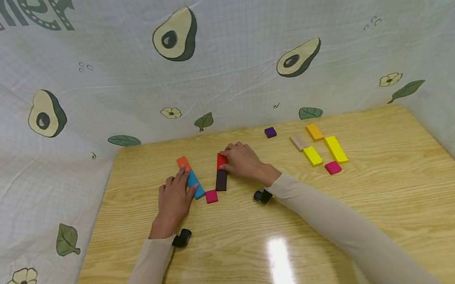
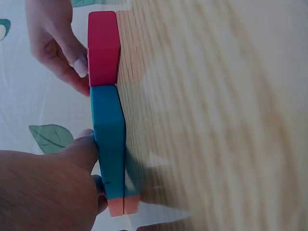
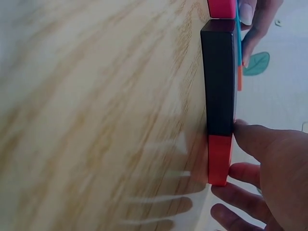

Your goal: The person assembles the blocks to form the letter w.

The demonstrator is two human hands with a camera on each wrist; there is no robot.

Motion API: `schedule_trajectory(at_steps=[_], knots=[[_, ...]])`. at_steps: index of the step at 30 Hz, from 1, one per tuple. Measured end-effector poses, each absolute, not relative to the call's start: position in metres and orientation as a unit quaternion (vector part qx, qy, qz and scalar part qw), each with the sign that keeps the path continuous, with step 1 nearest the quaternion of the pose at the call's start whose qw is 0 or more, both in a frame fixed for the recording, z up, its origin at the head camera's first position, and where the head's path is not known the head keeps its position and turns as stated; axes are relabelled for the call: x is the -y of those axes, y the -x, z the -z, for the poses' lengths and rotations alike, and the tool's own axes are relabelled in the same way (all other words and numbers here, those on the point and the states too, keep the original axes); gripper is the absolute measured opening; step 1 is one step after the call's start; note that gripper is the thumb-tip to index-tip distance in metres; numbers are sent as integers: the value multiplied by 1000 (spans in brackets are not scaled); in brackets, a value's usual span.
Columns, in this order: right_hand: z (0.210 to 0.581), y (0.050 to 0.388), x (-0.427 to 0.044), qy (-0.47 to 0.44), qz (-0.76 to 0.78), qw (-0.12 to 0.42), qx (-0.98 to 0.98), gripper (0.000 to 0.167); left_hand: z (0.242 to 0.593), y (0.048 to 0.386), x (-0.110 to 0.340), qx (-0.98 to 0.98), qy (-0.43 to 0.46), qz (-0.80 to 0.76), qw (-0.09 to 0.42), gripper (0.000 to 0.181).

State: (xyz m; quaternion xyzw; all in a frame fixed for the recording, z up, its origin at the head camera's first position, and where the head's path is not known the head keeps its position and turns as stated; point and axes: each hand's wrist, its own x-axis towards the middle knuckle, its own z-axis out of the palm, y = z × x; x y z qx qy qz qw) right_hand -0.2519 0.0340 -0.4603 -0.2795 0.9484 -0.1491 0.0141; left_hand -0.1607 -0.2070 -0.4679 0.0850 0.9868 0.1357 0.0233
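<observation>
My left hand [image 1: 173, 198] rests its fingertips and thumb on a blue block [image 1: 195, 186], which lies end to end with an orange block [image 1: 182, 161]. On the other side, my right hand [image 1: 244, 159] touches a red block [image 3: 219, 159] with thumb and index finger, the thumb by its joint with a black block [image 3: 219, 77]. Its other fingers extend past the red block's far end. A small pink block [image 1: 211, 196] sits between the near ends of the blue and black blocks. The two rows stand slanted, apart at the far end.
To the right lie a beige block [image 1: 298, 142], an orange-yellow block [image 1: 315, 132], a short yellow block [image 1: 313, 156], a longer yellow block [image 1: 336, 149] and another pink block [image 1: 333, 168]. A purple block [image 1: 270, 132] is near the table's back edge, before the patterned cloth [image 1: 238, 96].
</observation>
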Motion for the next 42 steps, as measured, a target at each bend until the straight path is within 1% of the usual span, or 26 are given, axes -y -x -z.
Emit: schedule_trajectory(at_steps=[12,17,23,35,42], knots=[[460,249,-34,279,151,12,-948,52,467,159,206,-987,-88,-135,19,64],[459,242,-45,268,161,2,-950,51,467,161,204,-986,-91,-141,22,63],[457,229,-70,252,190,-17,-949,49,468,162,206,-986,-97,-134,18,62],[456,201,-134,226,232,-50,-945,47,461,164,210,-984,-115,-132,28,60],[456,194,-162,216,242,-66,-944,47,455,167,209,-985,-143,-100,13,58]])
